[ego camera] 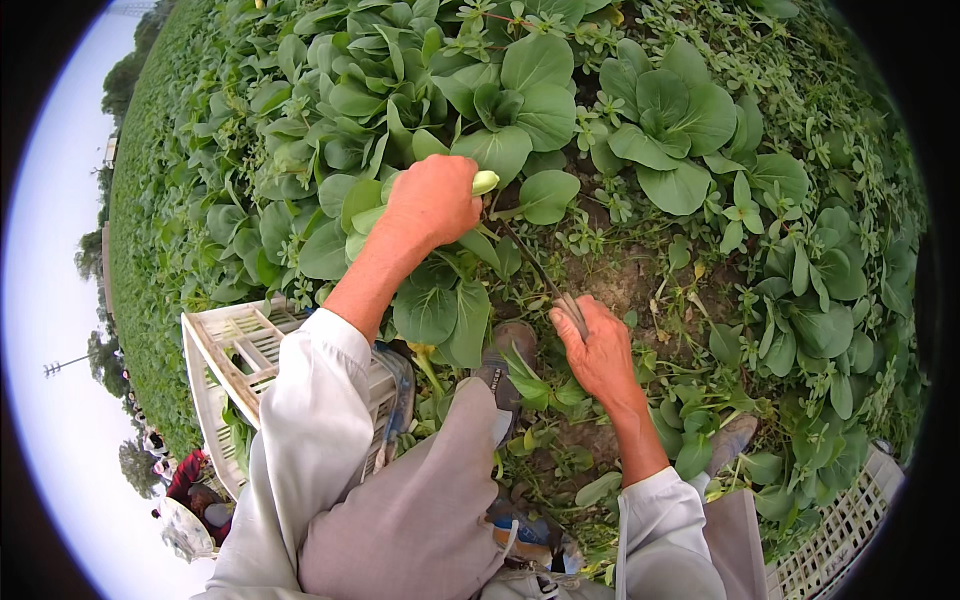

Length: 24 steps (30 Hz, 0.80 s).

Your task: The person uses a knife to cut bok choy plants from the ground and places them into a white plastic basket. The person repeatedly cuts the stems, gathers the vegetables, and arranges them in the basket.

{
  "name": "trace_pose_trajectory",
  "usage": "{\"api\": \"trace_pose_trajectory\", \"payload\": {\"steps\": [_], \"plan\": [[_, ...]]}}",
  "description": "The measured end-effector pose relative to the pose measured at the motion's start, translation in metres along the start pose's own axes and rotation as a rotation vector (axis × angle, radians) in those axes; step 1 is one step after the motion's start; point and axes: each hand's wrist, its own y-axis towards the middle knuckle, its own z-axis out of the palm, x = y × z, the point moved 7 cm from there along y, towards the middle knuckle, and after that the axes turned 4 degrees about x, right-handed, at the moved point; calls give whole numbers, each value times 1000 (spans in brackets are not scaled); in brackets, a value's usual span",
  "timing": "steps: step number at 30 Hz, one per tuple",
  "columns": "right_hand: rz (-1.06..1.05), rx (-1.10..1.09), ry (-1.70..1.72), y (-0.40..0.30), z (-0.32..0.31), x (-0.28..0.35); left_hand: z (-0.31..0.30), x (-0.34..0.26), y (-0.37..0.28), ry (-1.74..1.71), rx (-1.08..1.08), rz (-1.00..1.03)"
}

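Note:
My left hand (pixel 435 199) is closed around a head of bok choy; its pale cut-looking base (pixel 485 182) sticks out beside my thumb, and its green leaves (pixel 362 204) spread out on the left. In my right hand (pixel 592 341) I grip the handle of a thin, dark-bladed knife (pixel 531 259). The blade points up and left, its tip near the stems just below my left hand. More bok choy plants (pixel 499 105) grow directly above my left hand, and another rosette (pixel 666 116) stands to the upper right.
A white plastic crate (pixel 232 352) lies at my left, and a second slatted crate (pixel 840 532) is at the lower right. My shoes (pixel 510 356) stand among low weeds and bare soil (pixel 622 277). Other people (pixel 187 487) are in the field at the far left.

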Motion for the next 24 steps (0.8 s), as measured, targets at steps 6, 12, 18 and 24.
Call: {"api": "trace_pose_trajectory", "payload": {"steps": [6,12,18,24], "plan": [[104,187,-254,31,27,-6,39,48,-11,-182,31,-80],[156,152,-22,27,40,-24,57,44,-35,-84,-37,-18],[251,235,106,49,59,-34,72,43,-56,-93,-64,-45],[258,314,136,65,81,-39,81,52,-60,-127,-59,-70]]}}
